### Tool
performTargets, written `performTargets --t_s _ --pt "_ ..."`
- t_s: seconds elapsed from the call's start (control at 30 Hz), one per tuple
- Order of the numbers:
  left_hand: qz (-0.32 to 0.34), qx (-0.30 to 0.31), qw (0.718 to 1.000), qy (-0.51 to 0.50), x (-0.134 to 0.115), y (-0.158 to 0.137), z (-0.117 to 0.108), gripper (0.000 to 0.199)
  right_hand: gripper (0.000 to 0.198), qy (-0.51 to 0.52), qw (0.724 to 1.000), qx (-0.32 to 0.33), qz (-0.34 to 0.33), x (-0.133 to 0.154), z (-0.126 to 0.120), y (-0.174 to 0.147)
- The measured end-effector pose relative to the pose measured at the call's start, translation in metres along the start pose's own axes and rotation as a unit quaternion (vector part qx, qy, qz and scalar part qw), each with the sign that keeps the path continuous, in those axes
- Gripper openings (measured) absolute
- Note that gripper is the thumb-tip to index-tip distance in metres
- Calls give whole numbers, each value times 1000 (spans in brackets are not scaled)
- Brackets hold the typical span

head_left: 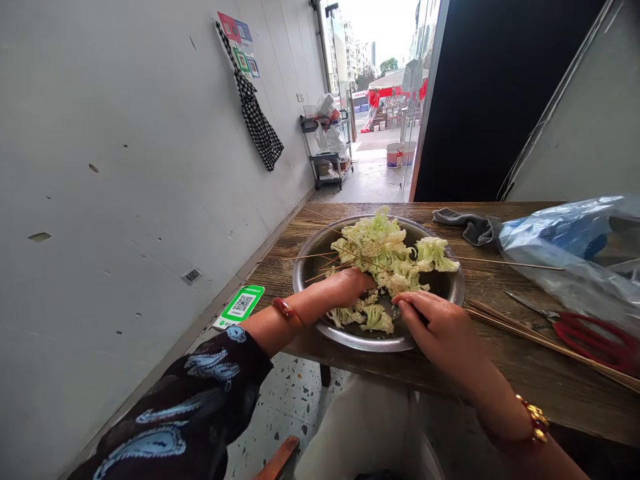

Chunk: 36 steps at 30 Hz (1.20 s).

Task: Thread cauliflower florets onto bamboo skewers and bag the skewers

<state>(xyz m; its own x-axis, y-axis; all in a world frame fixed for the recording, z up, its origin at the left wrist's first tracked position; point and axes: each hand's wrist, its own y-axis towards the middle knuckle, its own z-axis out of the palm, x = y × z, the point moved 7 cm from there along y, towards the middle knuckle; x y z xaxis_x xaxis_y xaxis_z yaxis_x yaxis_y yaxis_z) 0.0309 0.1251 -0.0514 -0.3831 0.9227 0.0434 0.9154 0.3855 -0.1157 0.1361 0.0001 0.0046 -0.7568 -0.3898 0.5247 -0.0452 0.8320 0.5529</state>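
A steel bowl (457, 300) on the table holds many cauliflower florets (375, 243), with several thin bamboo skewers (314, 256) sticking out over its rim. My left hand (350, 285) reaches into the bowl from the left. Its fingers curl down among the florets, and their tips are hidden. At the bowl's near right side, my right hand (437, 323) pinches a thin bamboo skewer between thumb and forefinger. That skewer slants up to the left across the florets. A loose floret (377, 319) lies low in the bowl, between my hands.
Right of the bowl lie a bundle of skewers (525, 332), red-handled scissors (595, 337), a grey cloth (470, 223) and a clear plastic bag (565, 233). A green QR card (243, 305) is at the table's left edge, near the wall. Beyond, a cart (327, 157) stands by the doorway.
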Motion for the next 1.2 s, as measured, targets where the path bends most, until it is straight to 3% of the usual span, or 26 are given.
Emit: performTargets --t_s 0.1,0.27,0.43,0.6,0.8,0.87,0.93,1.03,1.2 --pt "32 18 999 -32 -6 3 1 27 21 -5 1000 0 0 1 0 1" --pt "16 30 997 -66 -3 1 -1 27 22 3 1000 -4 8 2 -1 1" --pt "-16 -24 986 -163 0 -11 -24 38 21 9 1000 -15 23 -4 -2 1" --pt "-16 -65 961 -268 -13 -32 -54 34 22 15 999 -27 36 -11 -5 1" --pt "-44 -121 917 -377 -22 -42 -62 33 25 22 998 -8 52 -12 -3 3" --pt "-84 -157 883 -435 -15 -44 -62 19 27 26 998 -6 59 -12 -3 2" --pt "-128 -187 827 -514 -8 -50 -60 11 28 33 997 -8 66 -12 -4 1" --pt "-168 -206 727 -634 -5 -59 -56 20 29 54 995 -6 83 -12 -5 0" --pt "-167 -252 581 -756 -15 -68 -53 32 33 120 986 -5 120 -18 -5 0"
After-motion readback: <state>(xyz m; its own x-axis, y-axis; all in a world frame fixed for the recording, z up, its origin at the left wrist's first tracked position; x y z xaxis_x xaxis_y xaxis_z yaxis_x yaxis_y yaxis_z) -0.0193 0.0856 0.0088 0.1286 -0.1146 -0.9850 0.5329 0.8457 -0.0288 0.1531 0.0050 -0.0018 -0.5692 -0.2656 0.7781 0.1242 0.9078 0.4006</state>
